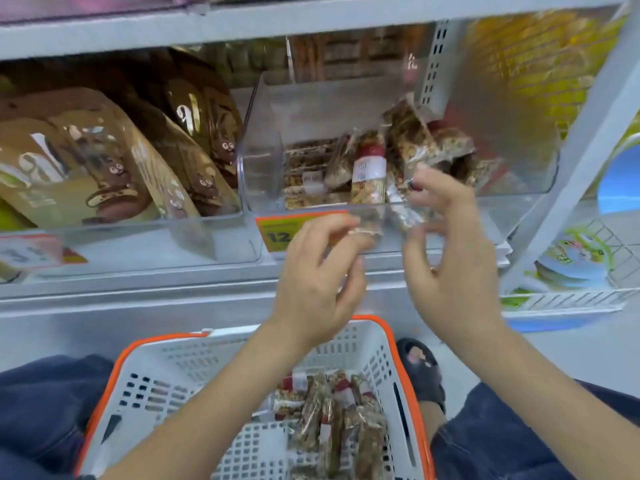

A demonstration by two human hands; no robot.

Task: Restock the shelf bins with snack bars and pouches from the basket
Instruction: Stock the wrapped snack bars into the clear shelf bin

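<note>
Both hands are raised at the front lip of a clear shelf bin [263, 168]. A red-labelled snack bar [369, 174] is pinched at its lower end by the curled fingers [349, 225] of the left hand [315, 285]; the bar is held upright against the bin's front wall. Just beside it, a second bar in a clear wrapper [403, 211] is gripped between thumb and fingertips of the right hand [453, 271], tilted, its upper end at the bin's rim. Beyond the fingers, the bin is seen partly filled with a loose pile of nut bars [415, 140], some flat, some leaning. An orange price tag [277, 230] is seen just left of the left fingers, under the bin. Further left of the fingers, a neighbouring bin [221, 233] is packed with brown pouches [86, 168]. Below the wrists, a white basket with an orange rim [166, 382] is set between the person's knees, more wrapped bars [332, 410] lying in it. A dark slipper [420, 372] is seen beside the basket, below the right hand.
</note>
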